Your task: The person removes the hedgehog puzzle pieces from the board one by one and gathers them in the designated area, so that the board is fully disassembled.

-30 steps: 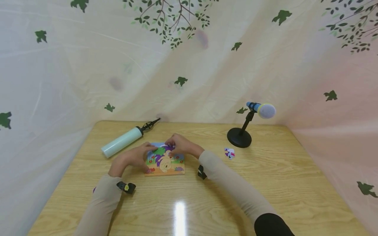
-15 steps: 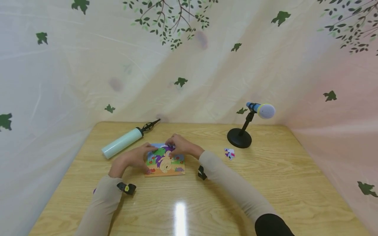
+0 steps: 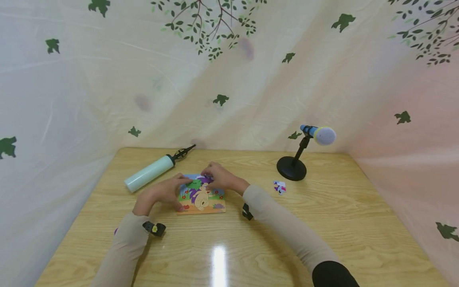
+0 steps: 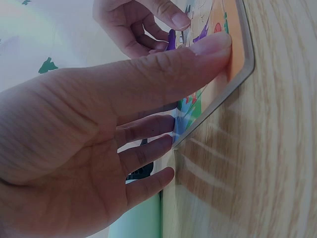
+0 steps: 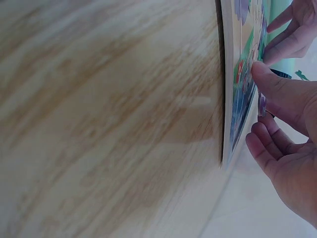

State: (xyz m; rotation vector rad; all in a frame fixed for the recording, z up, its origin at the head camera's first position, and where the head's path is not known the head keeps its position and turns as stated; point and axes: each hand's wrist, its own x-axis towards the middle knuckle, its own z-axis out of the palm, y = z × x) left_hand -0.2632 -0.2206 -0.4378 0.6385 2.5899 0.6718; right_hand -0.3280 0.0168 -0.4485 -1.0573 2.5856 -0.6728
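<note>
**Two hands brought together over a picture puzzle**

A small purple piece [image 5: 262,105] is pinched between thumb and fingers of the right hand [image 3: 222,177], over the far part of a bright puzzle board [image 3: 201,211]. The board is laid flat, left of centre on a wood-grain table [image 3: 183,259]. Its near left corner is touched by the thumb of the left hand [image 3: 163,192], whose loosely straightened fingers are spread toward the far left corner. Beyond, to the far left, a pale green tube [image 3: 150,172] with a black tip is seen lying aslant. To the right, a loose puzzle piece [image 3: 279,187] is set well apart from the board, near a blue microphone [image 3: 319,134] held by a black stand [image 3: 291,168]. The table is backed by a leaf-printed curtain [image 3: 251,83].
</note>
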